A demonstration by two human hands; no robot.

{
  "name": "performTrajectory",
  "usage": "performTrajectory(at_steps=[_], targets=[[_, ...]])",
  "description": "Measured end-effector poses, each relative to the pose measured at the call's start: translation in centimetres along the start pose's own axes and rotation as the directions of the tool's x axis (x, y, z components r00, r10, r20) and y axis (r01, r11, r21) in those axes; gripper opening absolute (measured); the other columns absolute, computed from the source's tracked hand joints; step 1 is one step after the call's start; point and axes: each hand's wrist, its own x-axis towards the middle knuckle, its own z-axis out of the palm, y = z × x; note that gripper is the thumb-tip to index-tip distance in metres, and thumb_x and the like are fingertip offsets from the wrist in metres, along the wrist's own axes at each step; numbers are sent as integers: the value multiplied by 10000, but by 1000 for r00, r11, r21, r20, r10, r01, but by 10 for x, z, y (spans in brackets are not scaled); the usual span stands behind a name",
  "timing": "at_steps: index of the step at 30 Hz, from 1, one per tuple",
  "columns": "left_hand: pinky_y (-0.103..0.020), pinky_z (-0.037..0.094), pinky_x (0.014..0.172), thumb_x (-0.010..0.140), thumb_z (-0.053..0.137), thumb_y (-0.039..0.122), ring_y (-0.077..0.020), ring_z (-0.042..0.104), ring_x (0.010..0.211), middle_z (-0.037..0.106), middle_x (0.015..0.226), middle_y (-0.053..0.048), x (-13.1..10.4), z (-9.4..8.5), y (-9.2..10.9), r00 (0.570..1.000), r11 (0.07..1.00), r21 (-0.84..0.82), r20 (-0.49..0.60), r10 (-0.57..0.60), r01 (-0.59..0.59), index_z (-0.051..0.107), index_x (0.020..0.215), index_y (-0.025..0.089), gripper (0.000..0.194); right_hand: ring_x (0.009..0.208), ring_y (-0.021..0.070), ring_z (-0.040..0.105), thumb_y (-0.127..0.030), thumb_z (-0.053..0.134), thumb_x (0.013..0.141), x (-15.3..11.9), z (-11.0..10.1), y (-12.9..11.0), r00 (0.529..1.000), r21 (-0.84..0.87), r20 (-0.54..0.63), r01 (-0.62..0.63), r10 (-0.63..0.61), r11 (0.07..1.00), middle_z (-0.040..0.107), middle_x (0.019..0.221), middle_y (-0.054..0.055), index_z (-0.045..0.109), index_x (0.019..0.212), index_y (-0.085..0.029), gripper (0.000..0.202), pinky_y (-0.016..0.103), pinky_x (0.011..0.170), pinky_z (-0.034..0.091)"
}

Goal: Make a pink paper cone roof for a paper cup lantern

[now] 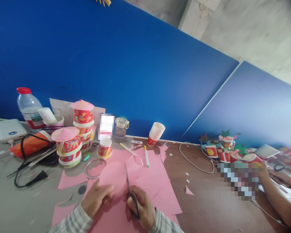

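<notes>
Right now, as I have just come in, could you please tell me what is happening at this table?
The person's left hand holds a rounded piece of pink paper, while the right hand holds scissors beside its edge. A larger pink sheet lies beneath. Toward the left stand two red stacks with pink conical tops. At the far right, another person's arm is visible.

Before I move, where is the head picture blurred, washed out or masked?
Head view: scissors fairly clear; red items at the right edge smeared; pale haze over the right-hand blue panel; pixelated blocks masking two spots.
</notes>
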Motion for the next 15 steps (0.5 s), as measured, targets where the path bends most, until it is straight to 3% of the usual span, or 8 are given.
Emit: performTrajectory(at_steps=[15], targets=[[-211, 266, 255, 435, 629, 415, -89, 375, 221, 457, 226, 68, 2, -4, -6, 1000, 999, -38, -20, -24, 23, 500, 308, 208, 275, 343, 71, 409, -535, 575, 724, -1, 0, 1, 1000, -12, -7, -13, 13, 1000, 524, 432, -59, 545, 824, -177, 373, 147, 376, 290]])
